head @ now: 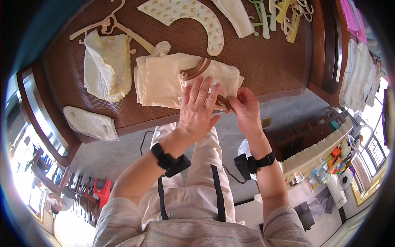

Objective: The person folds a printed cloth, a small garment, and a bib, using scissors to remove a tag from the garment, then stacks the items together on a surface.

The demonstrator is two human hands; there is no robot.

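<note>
A folded cream garment (pixel 160 81) with brown trim lies across the front part of a brown woven mat surface. My left hand (pixel 197 108) rests palm down on it, fingers spread over the cloth beside the brown trim. At the garment's near right edge, my right hand (pixel 243 103) pinches the cloth by the trim between thumb and fingers. Part of a cream hanger (pixel 135 35) shows behind the garment. To the left are a folded pale cloth with yellow scalloped edging (pixel 108 66) and a small white patterned cloth (pixel 91 123).
A curved patterned bib-like cloth (pixel 197 15), a folded white cloth (pixel 236 17) and several plastic hangers (pixel 287 18) lie at the back. Wooden armrests (pixel 46 114) bound the seat. White cloths (pixel 359 74) hang over the right one. A red stool (pixel 102 191) stands lower left.
</note>
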